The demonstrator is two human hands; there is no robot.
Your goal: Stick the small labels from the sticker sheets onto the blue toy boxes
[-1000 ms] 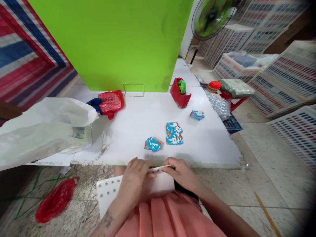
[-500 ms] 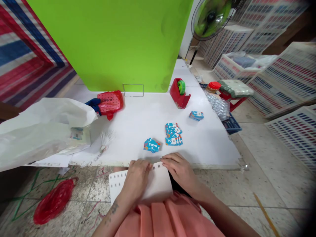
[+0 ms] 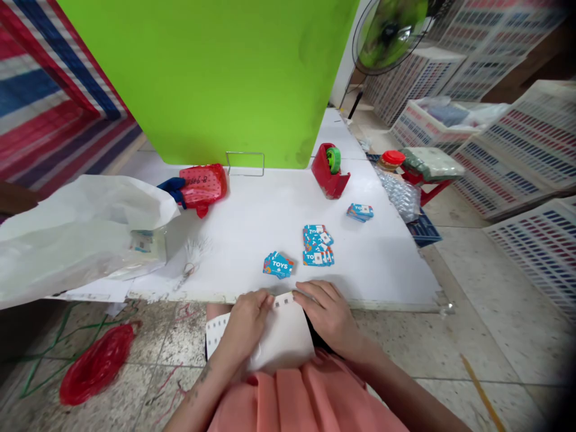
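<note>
A white sticker sheet (image 3: pixel 288 336) with rows of small grey printed squares lies bent over my lap, below the table's front edge. My left hand (image 3: pixel 247 321) is closed on it, thumb and fingers pinching near the top edge. At the upper right corner, my right hand (image 3: pixel 326 309) has its fingertips pressed on the sheet's edge; whether a single sticker is between them I cannot make out. Just beyond the hands lies a loose pile of blue TOYS cards (image 3: pixel 278 265). A spread group of similar cards (image 3: pixel 317 246) is right of it, and a neater card stack (image 3: pixel 360 211) sits farther back.
A red tape dispenser (image 3: pixel 330 171) with green tape stands at the back right of the white table (image 3: pixel 243 228). At the left are a red package (image 3: pixel 203 185), a big translucent plastic bag (image 3: pixel 81 234) and thin strings (image 3: pixel 193 255). A green board (image 3: pixel 207 78) rises behind.
My left hand has shifted slightly and the sheet is bent more, its left end showing less. My right fingertips stay at its corner. The cards have not moved; the view shifted slightly.
</note>
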